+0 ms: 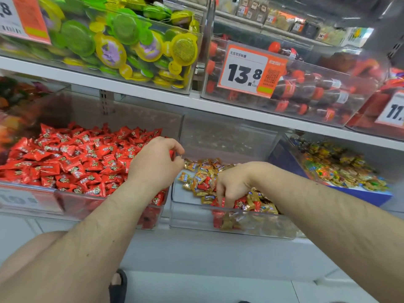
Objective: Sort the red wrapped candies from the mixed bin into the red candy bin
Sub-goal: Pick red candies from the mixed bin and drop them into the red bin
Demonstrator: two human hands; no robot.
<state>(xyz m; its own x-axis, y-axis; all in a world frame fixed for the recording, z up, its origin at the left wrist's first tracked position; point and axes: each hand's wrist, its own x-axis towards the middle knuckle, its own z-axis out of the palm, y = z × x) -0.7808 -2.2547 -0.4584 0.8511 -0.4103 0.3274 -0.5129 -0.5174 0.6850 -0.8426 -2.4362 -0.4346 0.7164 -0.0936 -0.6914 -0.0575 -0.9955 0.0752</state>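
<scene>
Now, our left hand (156, 162) hovers over the clear plastic bin of red wrapped candies (72, 158) — fingers curled, whether they hold anything we cannot tell | our right hand (232, 184) dips into the clear mixed bin (231, 224) of gold and red candies — fingertips pinching a red wrapped candy (220, 202).

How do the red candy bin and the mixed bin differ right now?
The red candy bin is heaped with red wrappers only; the mixed bin holds mostly gold wrappers with a few red ones. The red candy bin looks far fuller; the mixed bin shows bare floor at its back. The left hand is above the red candy bin's right edge; the right hand digs into the mixed bin. Both are clear plastic.
</scene>
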